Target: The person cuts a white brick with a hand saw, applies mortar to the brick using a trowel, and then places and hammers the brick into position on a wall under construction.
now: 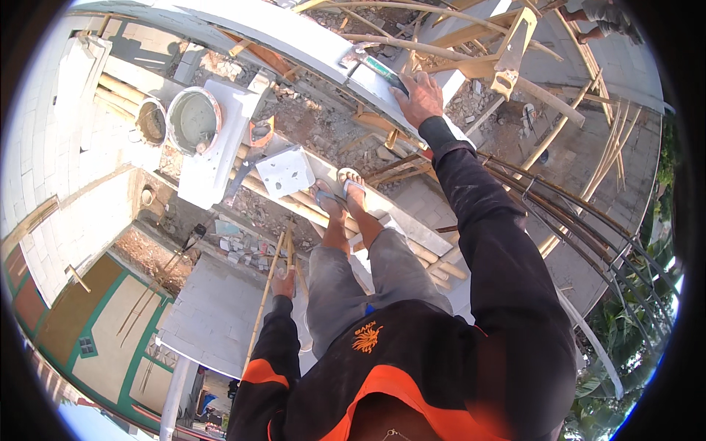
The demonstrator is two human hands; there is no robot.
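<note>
Right fingers (422,83) hold a green tool (381,70) on the white wall (301,33), which looks built here. Left of them, the bucket (217,110) has grey mix (193,121) left. Left fingers (282,279): can't tell.

Inventory: wearer's hands (423,99), two; flip-flops (354,184), two; round buckets (211,104), two; spotted white square board (283,170), one; green-marked hand tool (381,70), one; orange container (271,126), one.

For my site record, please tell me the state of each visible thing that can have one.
Large round pale bucket: open, holding grey mix.
Small round brown bucket: open, contents unclear.
White spotted rectangular board: lying flat.
Slim green tool: on pale wall, touching right hand.
Left hand: at thin bamboo poles, grip unclear.
Pale flip-flops: worn.
</note>
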